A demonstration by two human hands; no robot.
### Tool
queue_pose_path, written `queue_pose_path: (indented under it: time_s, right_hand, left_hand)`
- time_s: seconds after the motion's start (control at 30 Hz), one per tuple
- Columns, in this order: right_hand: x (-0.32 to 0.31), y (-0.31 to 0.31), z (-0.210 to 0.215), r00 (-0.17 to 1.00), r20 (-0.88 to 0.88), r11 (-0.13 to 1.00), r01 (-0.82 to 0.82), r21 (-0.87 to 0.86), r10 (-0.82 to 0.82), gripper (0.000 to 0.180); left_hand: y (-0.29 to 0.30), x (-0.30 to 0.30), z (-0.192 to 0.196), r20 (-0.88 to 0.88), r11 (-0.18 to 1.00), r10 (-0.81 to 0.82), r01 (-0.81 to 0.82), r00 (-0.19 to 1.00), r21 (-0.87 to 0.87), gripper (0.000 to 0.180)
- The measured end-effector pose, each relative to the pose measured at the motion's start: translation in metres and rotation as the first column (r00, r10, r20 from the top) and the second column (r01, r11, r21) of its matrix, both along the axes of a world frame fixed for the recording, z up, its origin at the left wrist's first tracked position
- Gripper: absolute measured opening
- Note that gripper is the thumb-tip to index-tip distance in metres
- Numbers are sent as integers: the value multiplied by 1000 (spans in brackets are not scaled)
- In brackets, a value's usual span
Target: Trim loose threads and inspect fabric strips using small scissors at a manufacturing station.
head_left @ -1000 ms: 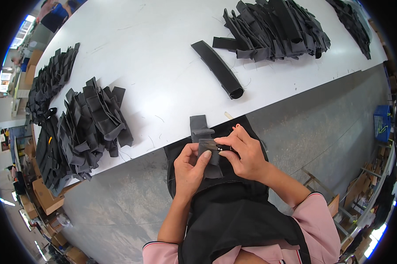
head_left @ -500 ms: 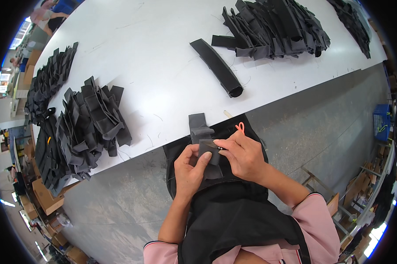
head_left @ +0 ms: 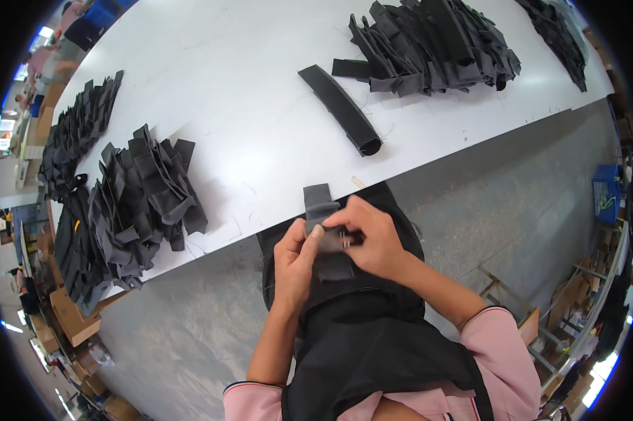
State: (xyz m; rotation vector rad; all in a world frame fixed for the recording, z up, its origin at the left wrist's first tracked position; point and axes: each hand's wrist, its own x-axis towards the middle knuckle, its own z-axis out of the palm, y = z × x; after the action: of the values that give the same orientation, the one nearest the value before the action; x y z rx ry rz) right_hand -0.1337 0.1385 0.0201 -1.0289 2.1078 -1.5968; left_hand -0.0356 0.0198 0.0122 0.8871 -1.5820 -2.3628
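Observation:
My left hand (head_left: 293,263) pinches a dark grey fabric strip (head_left: 318,196) between thumb and fingers, over my lap at the table's edge. The strip's folded top end shows beyond my fingers, and another grey piece (head_left: 334,266) shows below them. My right hand (head_left: 374,238) is closed beside the left, fingers curled round a small dark tool (head_left: 347,238). Motion blurs the tool and the cloth near it, so its kind and whether it touches the cloth are unclear. Black cloth (head_left: 393,210) lies under both hands.
On the white table (head_left: 239,105) lie a single black fabric tube (head_left: 341,111), a large pile of dark strips (head_left: 435,52) at the far right, and more piles (head_left: 144,189) at the left. A blue basket (head_left: 606,193) stands right. Other people (head_left: 46,59) are at far left.
My right hand has turned and moved slightly left, and the orange-red loop that stood above it is out of sight. My left hand has shifted a little up and left, still pinching the strip.

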Motion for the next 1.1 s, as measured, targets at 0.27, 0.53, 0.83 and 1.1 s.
queue_pose_path:
  time_s: [0.27,0.53,0.83,1.1]
  right_hand:
    - [-1,-29,-31,595,803,993,113,-23,-49,16]
    - [15,28,-3,998,4,980,66,188,-68,26]
    - [6,28,9,953,-290,963,-8,271,89,29]
    - [-12,29,17,954,-193,929,-156,336,230,23]
  left_hand:
    - [0,2,-22,133,972,43,-72,990,224,33]
    - [-11,-4,-19,132,967,177,-197,975,163,26]
    - [-10,-1,-15,96,980,179,-186,979,73,26]
    - [-15,0,-8,134,999,25,-21,991,-30,26]
